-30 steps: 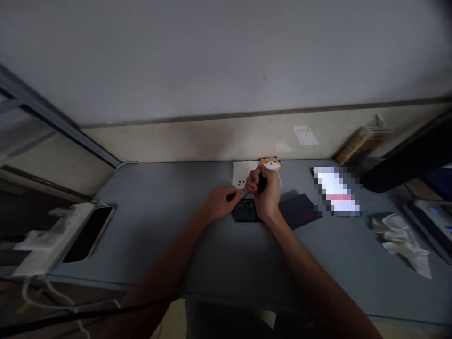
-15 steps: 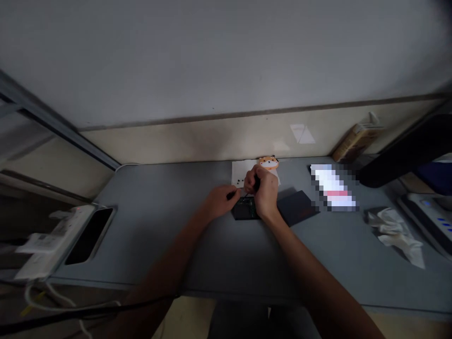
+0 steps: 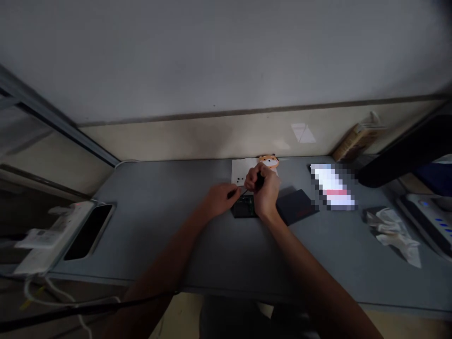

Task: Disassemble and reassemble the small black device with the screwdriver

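My right hand (image 3: 265, 188) is closed around the dark handle of a screwdriver (image 3: 260, 180). Its thin shaft slants down and left toward my left fingertips. My left hand (image 3: 224, 197) is pinched beside the shaft's tip; whatever its fingers hold is too small to make out. Under both hands lies a flat dark device (image 3: 244, 209) with a green circuit board showing, partly covered by my right hand. Just behind, several tiny dark screws (image 3: 240, 179) rest on a white paper sheet (image 3: 239, 166). A dark flat cover (image 3: 297, 207) lies right of my right hand.
An orange-and-white animal-face item (image 3: 269, 161) sits against the wall. To the right are a lit, pixelated screen (image 3: 334, 186), crumpled tissue (image 3: 397, 235), a carton (image 3: 358, 141) and a dark cylindrical object (image 3: 406, 150). A phone (image 3: 90, 231) and white power strip (image 3: 52, 240) lie at left.
My right hand has shifted up slightly, and more of the screwdriver's thin shaft shows. My left hand stays pinched in nearly the same place. The whole view has shifted a little.
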Motion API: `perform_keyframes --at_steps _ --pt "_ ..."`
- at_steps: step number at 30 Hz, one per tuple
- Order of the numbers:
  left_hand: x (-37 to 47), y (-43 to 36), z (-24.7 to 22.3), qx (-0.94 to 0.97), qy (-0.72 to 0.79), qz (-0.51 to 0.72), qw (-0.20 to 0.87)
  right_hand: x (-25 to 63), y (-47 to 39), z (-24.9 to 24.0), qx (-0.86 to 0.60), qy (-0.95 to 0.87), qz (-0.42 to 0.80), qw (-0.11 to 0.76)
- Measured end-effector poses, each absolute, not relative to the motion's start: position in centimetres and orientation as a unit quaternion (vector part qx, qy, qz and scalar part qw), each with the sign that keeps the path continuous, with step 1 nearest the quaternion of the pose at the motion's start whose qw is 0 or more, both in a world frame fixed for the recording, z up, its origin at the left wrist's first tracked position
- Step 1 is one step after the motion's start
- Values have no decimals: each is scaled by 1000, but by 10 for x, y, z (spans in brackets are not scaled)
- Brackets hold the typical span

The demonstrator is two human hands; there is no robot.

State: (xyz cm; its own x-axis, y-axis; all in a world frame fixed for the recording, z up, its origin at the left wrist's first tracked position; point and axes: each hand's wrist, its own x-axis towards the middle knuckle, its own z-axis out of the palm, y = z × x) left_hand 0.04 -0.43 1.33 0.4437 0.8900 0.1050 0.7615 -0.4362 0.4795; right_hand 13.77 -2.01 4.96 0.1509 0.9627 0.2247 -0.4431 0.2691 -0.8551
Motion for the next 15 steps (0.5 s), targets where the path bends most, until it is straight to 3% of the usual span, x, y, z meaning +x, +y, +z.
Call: perform_keyframes --at_steps 15 --pt "-2 -7 18 848 471 173 170 134 -20 50 -329 -364 530 691"
